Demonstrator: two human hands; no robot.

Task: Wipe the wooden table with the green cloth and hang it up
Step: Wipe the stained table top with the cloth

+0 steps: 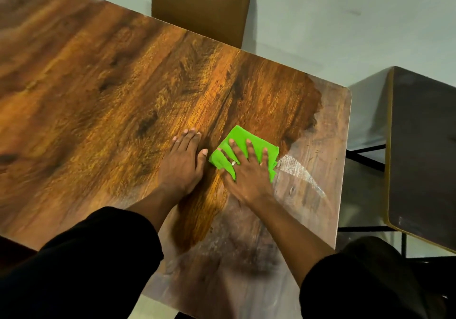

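1. Head view: right hand pressed flat on the green cloth, fingers spread wide across it, nothing gripped. The cloth lies folded on the wooden table, near its right end.
2. Left hand rests palm-down on bare wood just left of the cloth, fingers close together, holding nothing; judged a brace.
3. Surface: glossy, deep-coloured wood left of the cloth; dull, dusty film with a pale streak to its right and along the near edge. Judged: wiping partly done, hanging not begun.
4. Risks: the open palm could slide off the cloth and let it bunch; a stroke carried past the right edge could drop it; the near corner may be missed.
5. Brown chair stands beyond the far edge.
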